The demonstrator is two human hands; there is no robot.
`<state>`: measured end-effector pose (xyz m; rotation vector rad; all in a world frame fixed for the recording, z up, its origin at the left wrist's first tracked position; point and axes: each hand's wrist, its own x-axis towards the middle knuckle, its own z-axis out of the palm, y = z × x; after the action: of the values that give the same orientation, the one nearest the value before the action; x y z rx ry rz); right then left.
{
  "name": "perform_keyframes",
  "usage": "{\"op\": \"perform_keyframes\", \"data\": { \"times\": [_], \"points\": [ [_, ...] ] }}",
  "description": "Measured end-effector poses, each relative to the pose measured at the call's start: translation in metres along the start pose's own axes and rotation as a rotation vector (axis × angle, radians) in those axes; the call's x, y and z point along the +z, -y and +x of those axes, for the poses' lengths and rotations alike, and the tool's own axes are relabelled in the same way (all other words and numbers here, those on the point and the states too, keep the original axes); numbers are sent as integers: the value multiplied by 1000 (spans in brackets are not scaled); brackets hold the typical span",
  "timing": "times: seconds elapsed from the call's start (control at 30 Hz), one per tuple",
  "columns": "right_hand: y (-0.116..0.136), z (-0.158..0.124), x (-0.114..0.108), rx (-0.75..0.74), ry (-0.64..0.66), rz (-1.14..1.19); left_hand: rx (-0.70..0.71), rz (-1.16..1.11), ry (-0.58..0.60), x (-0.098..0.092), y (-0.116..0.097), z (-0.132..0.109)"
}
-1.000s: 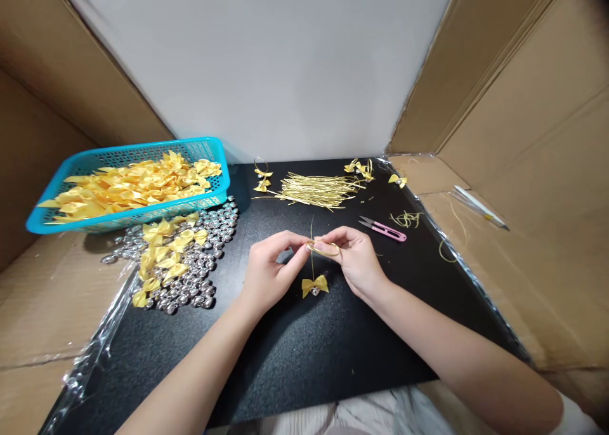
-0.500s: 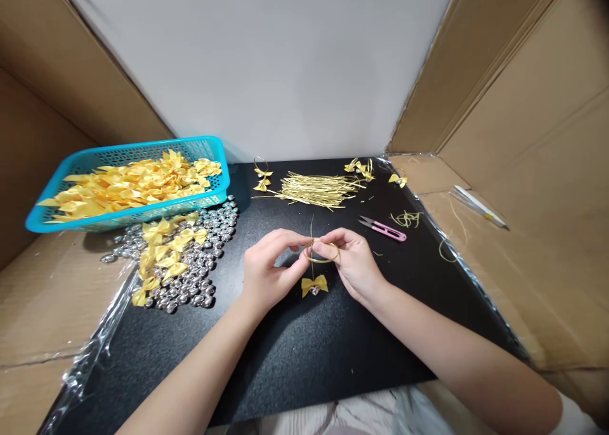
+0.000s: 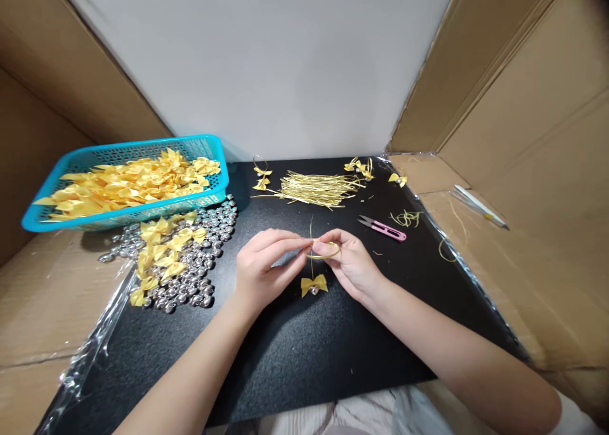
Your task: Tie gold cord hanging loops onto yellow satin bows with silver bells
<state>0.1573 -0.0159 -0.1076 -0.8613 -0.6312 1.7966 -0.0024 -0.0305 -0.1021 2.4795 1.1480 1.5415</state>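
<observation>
Over the black table, my left hand [image 3: 269, 267] and my right hand [image 3: 351, 264] meet at the fingertips, both closed in a pinch on a thin gold cord [image 3: 325, 255]. The cord forms a loop in front of my right fingers. One thin end stands up above the fingertips. Below them a strand runs straight down to a yellow ribbon bow [image 3: 314, 285] with a small silver bell at its middle. Where the strands cross between my fingertips, the fingers partly hide them.
A turquoise basket [image 3: 223, 168] of yellow bows stands at the left. Silver bells [image 3: 190, 289] and loose bows [image 3: 162, 257] lie before it. Behind my hands lies a bundle of gold cords [image 3: 318, 189]. Pink thread snips [image 3: 387, 231] and cord scraps [image 3: 406, 218] are at the right.
My left hand has shifted slightly left, its fingers straighter, with the fingertips still at the cord. The loop and the hanging bow stay almost where they were.
</observation>
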Motion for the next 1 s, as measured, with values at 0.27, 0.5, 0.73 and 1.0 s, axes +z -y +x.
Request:
{"op": "perform_keyframes", "data": {
  "times": [0.27, 0.5, 0.73, 1.0],
  "points": [
    [0, 1, -1, 32, -7, 11, -159, -190, 91, -2, 1, 4],
    [0, -1, -2, -179, 19, -217, -476, -379, 286, -9, 5, 11],
    [-4, 1, -11, -390, 114, -424, -177, -264, 283, -9, 2, 10],
    [-1, 1, -12, -401, 179, -453, -76, -192, 344, -15, 6, 12]
  ]
}}
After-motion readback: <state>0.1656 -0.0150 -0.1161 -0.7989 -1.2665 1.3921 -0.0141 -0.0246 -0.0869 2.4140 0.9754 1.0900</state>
